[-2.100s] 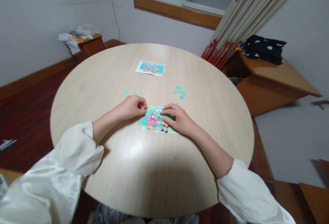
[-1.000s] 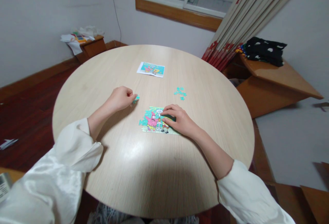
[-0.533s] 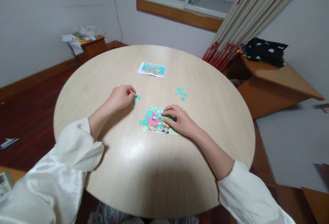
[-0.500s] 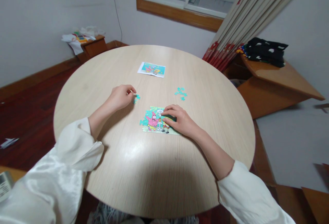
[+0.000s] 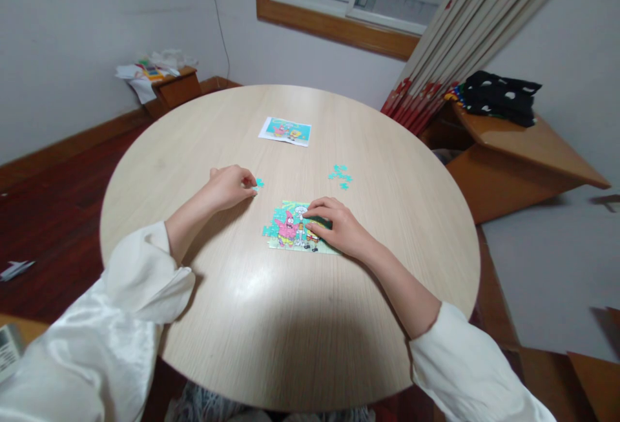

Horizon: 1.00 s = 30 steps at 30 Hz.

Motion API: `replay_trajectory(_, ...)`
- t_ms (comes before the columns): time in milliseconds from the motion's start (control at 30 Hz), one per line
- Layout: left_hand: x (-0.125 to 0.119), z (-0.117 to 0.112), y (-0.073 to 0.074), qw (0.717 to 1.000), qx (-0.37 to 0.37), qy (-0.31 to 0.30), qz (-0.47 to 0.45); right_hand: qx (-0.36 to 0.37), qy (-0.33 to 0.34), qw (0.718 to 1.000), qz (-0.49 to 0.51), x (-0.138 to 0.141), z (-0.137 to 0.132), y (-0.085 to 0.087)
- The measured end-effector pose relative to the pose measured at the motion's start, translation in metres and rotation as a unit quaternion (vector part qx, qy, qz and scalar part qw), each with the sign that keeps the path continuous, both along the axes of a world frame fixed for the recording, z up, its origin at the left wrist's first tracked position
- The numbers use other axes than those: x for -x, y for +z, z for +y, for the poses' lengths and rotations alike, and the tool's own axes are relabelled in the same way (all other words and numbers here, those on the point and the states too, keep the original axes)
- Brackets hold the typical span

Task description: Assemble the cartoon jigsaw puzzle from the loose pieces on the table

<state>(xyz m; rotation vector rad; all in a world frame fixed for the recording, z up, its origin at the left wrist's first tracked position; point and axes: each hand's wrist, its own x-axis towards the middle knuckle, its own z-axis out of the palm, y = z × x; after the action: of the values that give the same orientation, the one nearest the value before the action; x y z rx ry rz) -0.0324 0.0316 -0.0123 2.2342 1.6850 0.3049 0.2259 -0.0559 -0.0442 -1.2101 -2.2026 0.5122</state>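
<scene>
A partly assembled jigsaw puzzle (image 5: 287, 228) with a pink starfish and other cartoon figures lies near the table's middle. My right hand (image 5: 341, 225) rests on its right part, fingers spread and covering some of the picture. Left of the puzzle's upper edge, my left hand (image 5: 230, 187) is low over the table, thumb and fingertips apart beside a few loose teal puzzle pieces (image 5: 259, 183). My fingers partly hide these pieces. More loose teal pieces (image 5: 341, 176) lie in a small group beyond my right hand.
A folded reference picture (image 5: 287, 132) lies farther back on the round wooden table (image 5: 378, 318). Against the wall at left is a small stand (image 5: 178, 89) with papers. At right, a wooden stand (image 5: 527, 144) carries black patterned cloth (image 5: 501, 95) beside the curtain (image 5: 465, 41).
My left hand has come down slightly, and its thumb and fingers have moved apart beside the teal pieces. My right hand stays on the puzzle.
</scene>
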Motion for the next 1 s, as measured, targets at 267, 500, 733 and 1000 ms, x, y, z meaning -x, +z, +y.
replay_trajectory(267,-0.001,0.001,0.000,0.999,0.039,-0.004,0.017,0.003,-0.001,1.000,0.003,0.000,0.000,0.000)
replay_trajectory(500,-0.002,0.000,0.000,0.998,0.050,-0.007,-0.020,0.001,0.000,1.000,0.005,-0.001,0.000,0.000)
replay_trajectory(733,-0.004,-0.004,0.005,0.990,0.044,-0.028,-0.128,0.003,0.001,1.000,0.003,0.000,0.000,-0.001)
replay_trajectory(1000,0.006,0.006,0.002,0.991,-0.063,0.052,-0.108,0.001,0.000,1.000,0.001,0.000,0.000,-0.001)
